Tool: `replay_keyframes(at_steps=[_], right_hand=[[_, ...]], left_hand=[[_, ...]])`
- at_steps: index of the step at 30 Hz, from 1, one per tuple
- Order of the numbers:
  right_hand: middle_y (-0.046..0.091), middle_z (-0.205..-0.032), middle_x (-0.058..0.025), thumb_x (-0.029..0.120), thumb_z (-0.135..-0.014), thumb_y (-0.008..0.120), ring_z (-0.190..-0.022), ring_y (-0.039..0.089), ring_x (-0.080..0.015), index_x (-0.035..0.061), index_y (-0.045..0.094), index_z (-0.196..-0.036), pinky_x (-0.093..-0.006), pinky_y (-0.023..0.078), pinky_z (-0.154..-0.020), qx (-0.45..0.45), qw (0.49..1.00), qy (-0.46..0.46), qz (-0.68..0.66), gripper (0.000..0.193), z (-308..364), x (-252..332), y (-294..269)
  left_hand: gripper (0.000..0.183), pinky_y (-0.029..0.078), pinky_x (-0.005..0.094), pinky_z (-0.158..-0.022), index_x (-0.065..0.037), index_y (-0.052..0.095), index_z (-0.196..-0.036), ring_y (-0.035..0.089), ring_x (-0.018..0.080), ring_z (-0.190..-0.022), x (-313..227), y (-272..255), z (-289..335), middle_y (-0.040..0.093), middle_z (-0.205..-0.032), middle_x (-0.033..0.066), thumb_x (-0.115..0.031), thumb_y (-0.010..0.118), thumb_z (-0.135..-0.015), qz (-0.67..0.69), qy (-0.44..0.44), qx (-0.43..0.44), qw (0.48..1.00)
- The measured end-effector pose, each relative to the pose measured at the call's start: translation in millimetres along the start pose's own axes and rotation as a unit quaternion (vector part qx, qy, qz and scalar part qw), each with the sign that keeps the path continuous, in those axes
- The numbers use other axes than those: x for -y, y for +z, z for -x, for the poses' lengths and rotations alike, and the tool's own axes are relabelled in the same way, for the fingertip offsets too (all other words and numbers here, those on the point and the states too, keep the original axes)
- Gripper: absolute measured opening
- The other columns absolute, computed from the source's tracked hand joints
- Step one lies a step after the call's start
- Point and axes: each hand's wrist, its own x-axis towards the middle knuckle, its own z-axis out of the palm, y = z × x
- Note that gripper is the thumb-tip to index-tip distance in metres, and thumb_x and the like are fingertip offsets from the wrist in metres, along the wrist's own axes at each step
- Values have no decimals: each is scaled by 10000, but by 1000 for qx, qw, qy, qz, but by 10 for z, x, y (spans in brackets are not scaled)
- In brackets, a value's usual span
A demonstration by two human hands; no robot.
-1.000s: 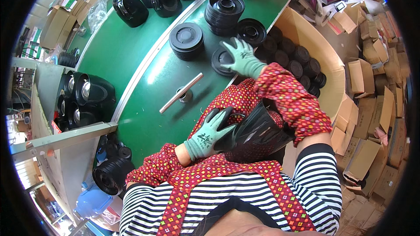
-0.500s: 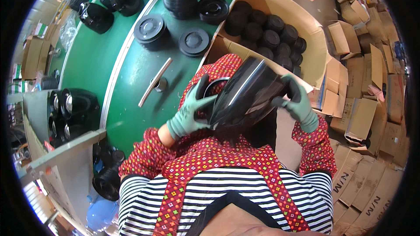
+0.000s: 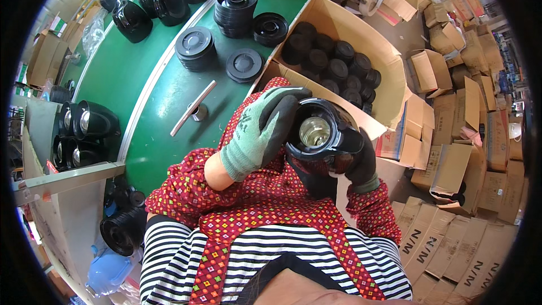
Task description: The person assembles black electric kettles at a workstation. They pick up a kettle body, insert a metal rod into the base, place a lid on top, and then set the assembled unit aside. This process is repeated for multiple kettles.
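A glossy black vacuum jug is tilted in front of my chest, its open mouth facing up toward me and a shiny, silvery-golden inside showing. My left hand, in a green glove with dark fingers, curves against the left side of the rim. On the jug's right side my right hand grips it, fingers partly hidden behind the body. A T-shaped metal tool stands on the green table to the left. Farther back are a stack of black round lids and a flatter black lid stack.
An open carton of black round parts stands beyond the jug. More black jugs sit at the far left, with a taller stack of black rings nearby. Cardboard boxes fill the right side. A metal-edged panel stands at left.
The jug has turned from lying sideways to mouth-up toward me. My left hand has shifted up onto its rim, and my right hand has moved lower and inward along its side.
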Motion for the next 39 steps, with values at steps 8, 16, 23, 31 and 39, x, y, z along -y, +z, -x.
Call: replay_keyframes(at_steps=[8,16,23,31,39], right_hand=[[564,-1525,-167,173,-963,701,-1353,602,-303,-3,435,-1566,-458,517,-1137,40,970,132,-199,682,241,-285,-249],[716,-1328,-118,111,-863,791,-1231,652,-190,-50,620,-1411,-349,500,-1095,54,967,119,217,596,-247,252,447],[690,-1084,-227,212,-830,801,-995,672,-391,20,687,-1296,-449,530,-891,154,850,-89,496,517,-1001,693,1277],[771,-1091,-119,196,-985,737,-979,704,-150,13,714,-1276,-348,581,-870,184,954,29,233,345,-2277,823,1650],[709,-1279,-252,639,-918,653,-1210,670,-437,78,631,-1420,-507,511,-1078,-265,692,76,668,753,-4427,-985,356]], left_hand=[[427,443,443,-1126,-13,596,-1457,641,364,-1237,-127,-203,49,689,-1332,194,-182,535,-1070,-185,4,73,980],[707,492,364,-1117,32,500,-1525,621,174,-1271,580,-780,487,655,-1429,136,-107,803,-901,55,-228,131,963],[693,542,355,-1070,52,605,-1423,678,191,-1192,887,-981,661,712,-1344,137,-123,872,-809,-27,-142,33,989],[554,524,471,-1102,27,398,-1568,629,327,-1292,1911,-1246,923,577,-1480,202,-217,537,-1090,314,-194,-73,926],[558,528,469,-1098,31,419,-1550,635,327,-1286,1708,-1488,794,590,-1463,203,-228,559,-1076,236,-196,-144,941]])
